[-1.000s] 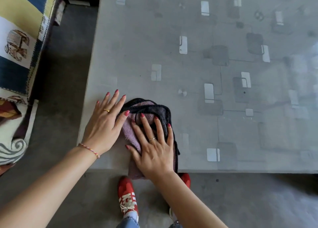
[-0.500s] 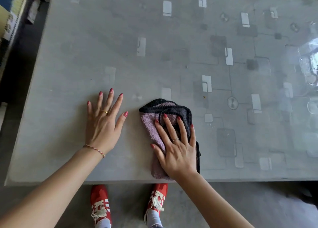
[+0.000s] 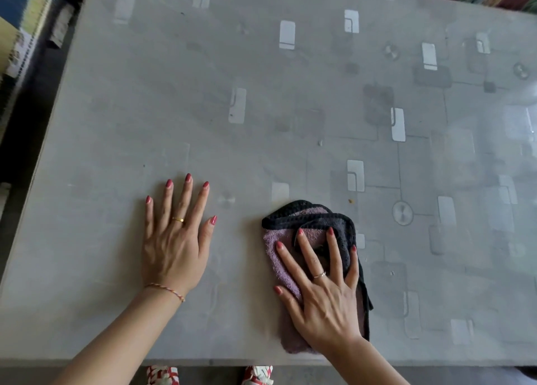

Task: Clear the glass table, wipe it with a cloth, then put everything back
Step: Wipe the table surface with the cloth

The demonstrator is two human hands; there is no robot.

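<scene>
Right hand [image 3: 322, 300] flat, fingers straight, pressing folded purple-black cloth [image 3: 293, 233] under palm on glass table [image 3: 261, 108]. Left hand [image 3: 174, 245] flat beside, bracing. Risk: cloth bunching, crumbs ahead only smeared.

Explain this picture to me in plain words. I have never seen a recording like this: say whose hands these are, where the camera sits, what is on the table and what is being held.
There is no machine here. A person wears a wide-angle camera on the head, looking down at their own two bare hands. The left hand rests flat, fingers spread, on the glass table. The right hand presses straight fingers onto a folded cloth, purple with a dark edge, lying near the table's near edge. Nothing is gripped; the cloth is pressed, not pinched. The pale rectangles look like a pattern in or under the glass. Red and white shoes show below the edge.
</scene>
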